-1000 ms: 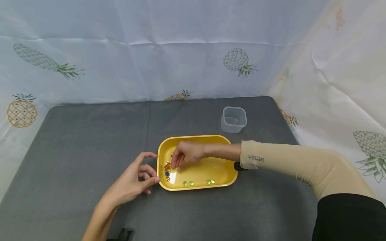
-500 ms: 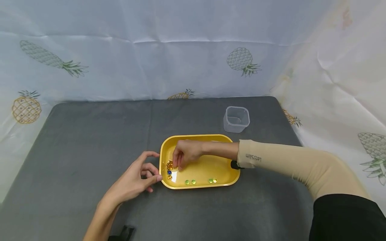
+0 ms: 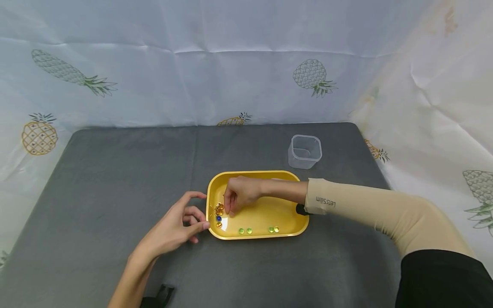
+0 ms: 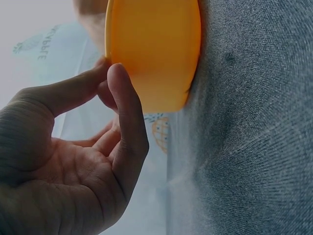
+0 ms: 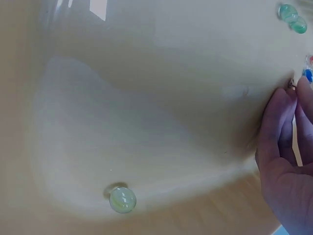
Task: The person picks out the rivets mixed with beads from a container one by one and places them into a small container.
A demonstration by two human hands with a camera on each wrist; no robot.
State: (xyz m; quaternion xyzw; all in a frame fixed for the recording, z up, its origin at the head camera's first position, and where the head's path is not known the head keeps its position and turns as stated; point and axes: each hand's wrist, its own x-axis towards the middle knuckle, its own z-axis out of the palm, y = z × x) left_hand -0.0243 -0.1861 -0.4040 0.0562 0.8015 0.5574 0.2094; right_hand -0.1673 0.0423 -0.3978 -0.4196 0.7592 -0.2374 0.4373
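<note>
A shallow yellow tray (image 3: 258, 236) holds glass marbles and small shiny gold pieces. My left hand (image 3: 173, 231) touches its left rim with thumb and index finger; the other fingers are loosely bent outside the wall. Inside the tray, my right hand (image 3: 240, 194) has its fingertips down near the left end, pinching a tiny dark-looking piece (image 5: 292, 83) whose kind is unclear. Beside those fingertips lie a cluster of gold pieces (image 3: 219, 208), a blue marble (image 3: 218, 218) and an amber marble (image 3: 219, 225). Several green marbles (image 3: 249, 231) line the near side. A clear marble (image 5: 122, 199) shows in the right wrist view.
A clear plastic box (image 3: 304, 152) stands behind the tray at the right. Grey cloth (image 3: 127, 179) covers the table, and a pineapple-print curtain (image 3: 185, 81) hangs behind and on the right. A black strap (image 3: 163, 295) is near the left wrist.
The whole scene has shifted slightly rightward in the head view. My right fingertips have moved slightly away from the gold cluster within the tray. The left hand stays at the rim.
</note>
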